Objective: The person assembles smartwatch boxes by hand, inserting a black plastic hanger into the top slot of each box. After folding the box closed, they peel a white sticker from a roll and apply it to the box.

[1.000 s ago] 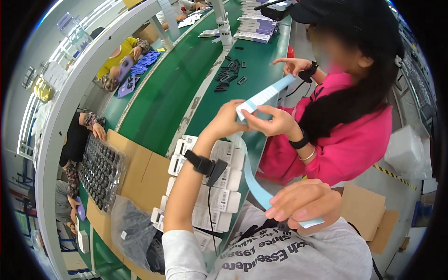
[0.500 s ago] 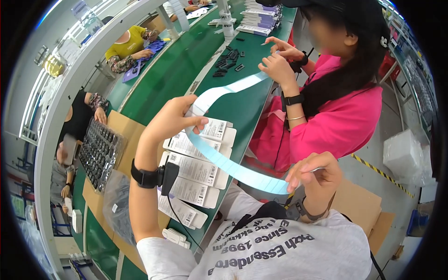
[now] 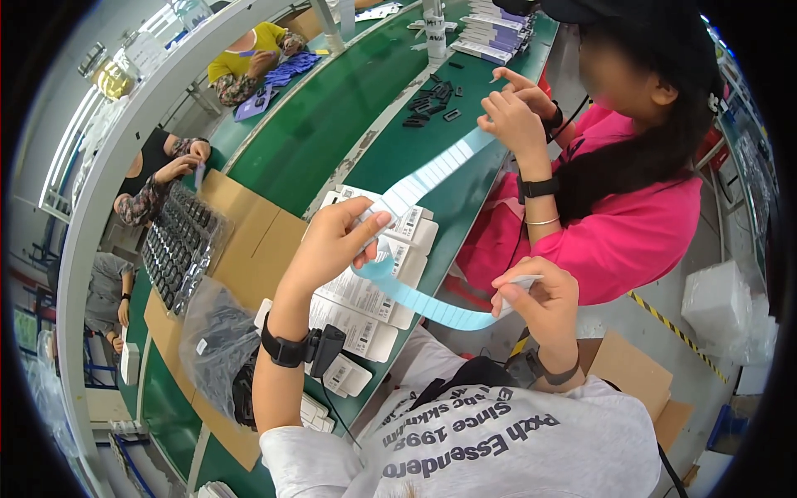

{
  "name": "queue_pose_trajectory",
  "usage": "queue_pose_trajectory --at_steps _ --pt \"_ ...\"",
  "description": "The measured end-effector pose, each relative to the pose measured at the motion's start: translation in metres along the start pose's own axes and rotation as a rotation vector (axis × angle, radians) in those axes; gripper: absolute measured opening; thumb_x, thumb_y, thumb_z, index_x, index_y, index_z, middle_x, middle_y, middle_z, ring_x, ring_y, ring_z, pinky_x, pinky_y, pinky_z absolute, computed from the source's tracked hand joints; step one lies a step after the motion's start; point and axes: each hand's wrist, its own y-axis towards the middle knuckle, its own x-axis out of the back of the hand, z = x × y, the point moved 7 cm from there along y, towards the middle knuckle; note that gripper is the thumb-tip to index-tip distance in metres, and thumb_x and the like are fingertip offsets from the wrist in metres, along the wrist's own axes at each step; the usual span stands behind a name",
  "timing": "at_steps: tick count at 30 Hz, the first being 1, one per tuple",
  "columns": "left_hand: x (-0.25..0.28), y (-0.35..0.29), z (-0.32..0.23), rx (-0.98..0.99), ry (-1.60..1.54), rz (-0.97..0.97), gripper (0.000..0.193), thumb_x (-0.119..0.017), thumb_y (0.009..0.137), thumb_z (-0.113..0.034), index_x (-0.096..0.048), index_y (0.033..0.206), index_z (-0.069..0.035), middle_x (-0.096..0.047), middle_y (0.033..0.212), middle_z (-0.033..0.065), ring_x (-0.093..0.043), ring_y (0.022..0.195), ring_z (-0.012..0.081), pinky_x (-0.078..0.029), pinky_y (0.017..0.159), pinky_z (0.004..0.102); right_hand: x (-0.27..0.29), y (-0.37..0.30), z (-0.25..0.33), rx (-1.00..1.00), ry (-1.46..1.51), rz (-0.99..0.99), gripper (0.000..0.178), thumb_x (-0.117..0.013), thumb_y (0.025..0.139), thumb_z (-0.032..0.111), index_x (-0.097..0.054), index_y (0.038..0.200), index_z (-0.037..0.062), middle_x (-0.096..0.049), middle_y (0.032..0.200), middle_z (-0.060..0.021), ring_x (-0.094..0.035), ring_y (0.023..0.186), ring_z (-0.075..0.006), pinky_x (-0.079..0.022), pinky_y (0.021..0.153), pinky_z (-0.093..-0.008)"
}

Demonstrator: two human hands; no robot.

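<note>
A long strip of labels (image 3: 433,307), white on one face and pale blue on the other, runs through both my hands. My left hand (image 3: 339,236) pinches it between thumb and fingers above the table. My right hand (image 3: 544,305) holds the strip's near end, where a white part shows at the fingertips. Between my hands the strip sags in a loop, blue side showing. Its far stretch reaches up to the hands (image 3: 515,116) of a co-worker in pink. Under my left hand lie several flat white boxes (image 3: 353,297) with printed labels.
Small black rectangular parts (image 3: 427,106) lie scattered on the green table, with stacked boxes (image 3: 494,37) beyond. Left of my arm are a tray of black parts (image 3: 178,249), cardboard (image 3: 257,228) and a clear plastic bag (image 3: 216,332). Other people work across the table.
My view has shifted, so the scene sits farther right. My right hand is drawn in closer to my left, and the strip has turned to show its label rows. A worker across has lifted a hand off the tray.
</note>
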Motion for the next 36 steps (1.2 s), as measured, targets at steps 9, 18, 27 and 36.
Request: queue_pose_trajectory --at_steps 9,18,27,36 --pt "0.008 -0.03 0.0 0.031 0.047 -0.045 0.026 -0.062 0.099 -0.027 -0.064 0.089 -0.003 -0.055 0.054 -0.0033 -0.047 0.045 0.0027 -0.036 0.043 0.0206 -0.012 0.019 -0.007 0.1 -0.285 0.112 0.011 -0.073 0.079 -0.004 -0.071 0.089 -0.0008 -0.06 0.117 -0.0176 -0.069 0.081 -0.0169 -0.053 0.074 -0.0271" --pt "-0.011 -0.126 -0.064 -0.181 0.392 0.0 0.017 -0.072 0.09 -0.018 -0.068 0.098 -0.004 -0.057 0.053 0.0002 -0.049 0.042 0.0079 -0.038 0.044 0.0222 -0.11 0.039 0.013 0.253 -0.172 0.994 0.02 -0.082 0.07 0.006 -0.078 0.09 0.0097 -0.058 0.13 -0.0189 -0.059 0.064 -0.0128 -0.049 0.063 -0.0275" --pt "-0.026 -0.324 -0.081 -0.488 0.0 -0.363 0.059 -0.092 0.06 -0.008 -0.066 0.112 0.001 -0.069 0.079 0.0168 -0.058 0.056 0.0173 -0.043 0.052 0.0252 -0.139 -0.026 0.112 0.349 0.636 1.663 0.018 -0.061 0.092 -0.003 -0.072 0.106 -0.0087 -0.064 0.095 -0.0143 -0.062 0.065 -0.0171 -0.046 0.051 -0.0247" --pt "-0.151 -0.532 0.103 -0.114 -0.598 -0.901 0.046 -0.081 0.081 -0.025 -0.067 0.111 0.007 -0.065 0.086 0.0131 -0.064 0.074 0.017 -0.049 0.064 0.0258 -0.122 -0.051 0.107 0.33 0.235 0.991 0.021 -0.066 0.093 0.034 -0.069 0.087 0.0144 -0.054 0.079 -0.0049 -0.049 0.076 -0.0158 -0.033 0.061 -0.0216"
